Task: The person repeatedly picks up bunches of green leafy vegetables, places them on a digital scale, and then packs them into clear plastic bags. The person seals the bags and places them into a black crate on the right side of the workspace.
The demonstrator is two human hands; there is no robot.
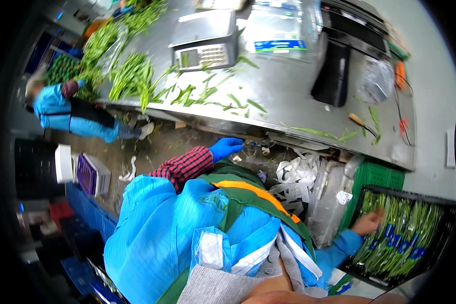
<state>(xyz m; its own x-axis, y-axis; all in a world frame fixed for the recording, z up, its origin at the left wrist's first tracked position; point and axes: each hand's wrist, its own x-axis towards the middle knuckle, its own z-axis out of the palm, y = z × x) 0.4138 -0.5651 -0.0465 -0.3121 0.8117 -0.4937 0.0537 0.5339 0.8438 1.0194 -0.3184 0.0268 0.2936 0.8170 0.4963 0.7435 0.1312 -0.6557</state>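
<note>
My left hand, in a blue glove with a checkered sleeve, hangs beside the metal table's front edge, fingers extended, with nothing seen in it. Bare and blurred, my right hand is at the left side of a black crate, over clear bags of long leafy greens with blue labels. Whether it grips a bag cannot be told. On the metal table lie loose green leaves, a bunch of greens, a digital scale, clear packaging bags and a wooden-handled curved blade.
A co-worker in blue stands at the table's far left. A green crate, white plastic scraps and clear film are under the table's right side. Purple and blue crates stand left; leaf debris litters the floor.
</note>
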